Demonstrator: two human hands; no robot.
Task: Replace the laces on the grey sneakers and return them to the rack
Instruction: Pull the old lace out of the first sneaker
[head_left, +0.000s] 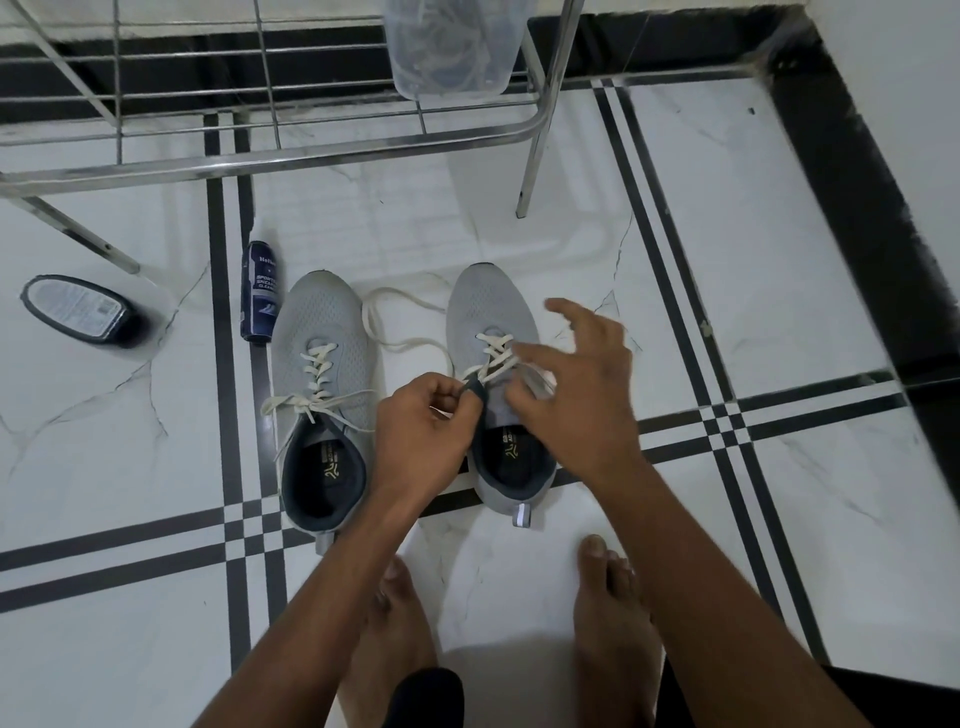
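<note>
Two grey sneakers stand side by side on the tiled floor, toes pointing away from me. The left sneaker (322, 343) is laced with a cream lace, its ends lying loose to both sides. The right sneaker (488, 312) is partly laced, and its cream lace (400, 312) trails in loops on the floor between the shoes. My left hand (421, 431) pinches the dark tongue of the right sneaker together with the lace. Over the same shoe's laces hovers my right hand (576, 379) with spread, relaxed fingers; whether it touches a lace is hidden.
A steel shoe rack (291, 161) stands just beyond the sneakers, a clear plastic tub (452, 47) on its wire shelf. A blue cleaner can (260, 293) lies beside the left sneaker and a dark polish bottle (83, 312) further left. My bare feet (608, 623) are below the shoes.
</note>
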